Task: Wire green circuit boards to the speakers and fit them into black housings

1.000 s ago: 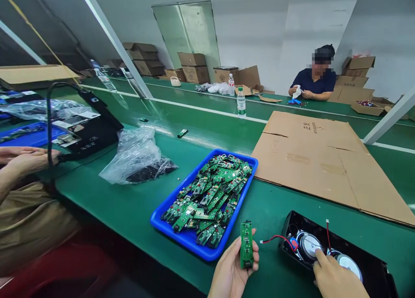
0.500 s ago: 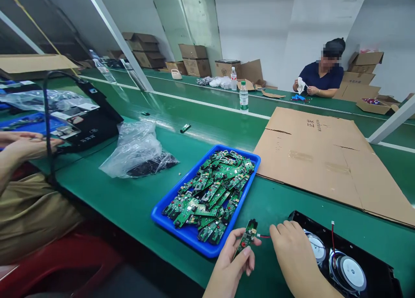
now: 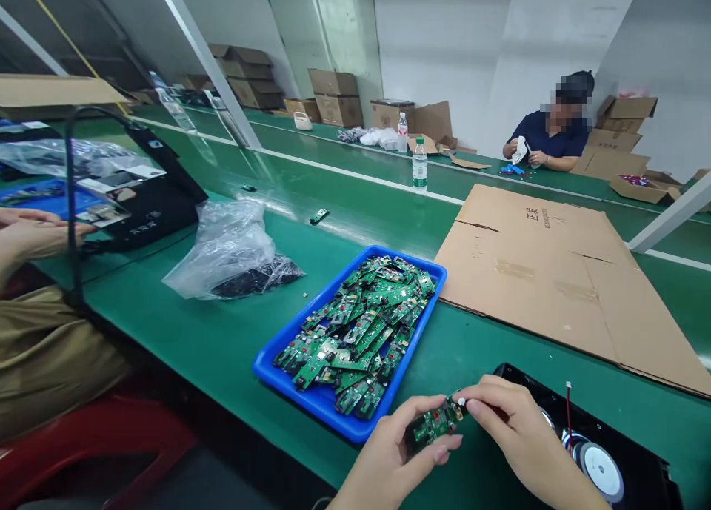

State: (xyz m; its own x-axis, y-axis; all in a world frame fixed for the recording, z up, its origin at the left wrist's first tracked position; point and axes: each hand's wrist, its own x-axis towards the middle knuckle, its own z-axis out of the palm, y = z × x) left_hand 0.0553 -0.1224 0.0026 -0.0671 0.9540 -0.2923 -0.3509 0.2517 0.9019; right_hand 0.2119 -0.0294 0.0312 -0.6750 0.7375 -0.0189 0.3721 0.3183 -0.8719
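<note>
My left hand is closed around the edges of a small green circuit board, its face turned up. At the board's right end, my right hand pinches a small white plug. Whether the plug is seated in the board cannot be made out. Behind my right hand lies a black panel carrying round speakers, one partly hidden by the hand. A red wire with a white tip stands up from it. Left of my hands is a blue tray heaped with similar boards.
A flattened cardboard sheet covers the bench at right. Left of the tray lies a plastic bag with black contents. Two loose boards lie farther back. A person's hand works at far left; another person sits opposite.
My left hand has turned the board from steep to flatter and shifted it right. My right hand has moved in to the board's end, bringing the white plug there between its fingertips.
</note>
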